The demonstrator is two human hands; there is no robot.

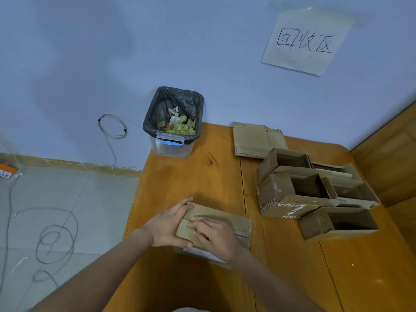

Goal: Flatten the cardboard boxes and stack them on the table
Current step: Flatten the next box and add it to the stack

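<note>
A closed brown cardboard box [234, 224] lies on the wooden table [191, 176] near its front left. My left hand [167, 226] grips the box's left end, fingers over the top and thumb on the near side. My right hand [216, 237] lies on the top face, and its curled fingertips pick at the tape along the centre seam. A flattened box [252, 140] lies at the back of the table. Several open, unflattened boxes [315, 192] stand clustered at the right.
A lined bin [173, 122] holding crumpled scraps stands at the table's back left corner. A paper sign [306, 41] hangs on the blue wall. Wooden furniture [394, 154] borders the right. Loose cable [54, 237] coils on the tiled floor to the left.
</note>
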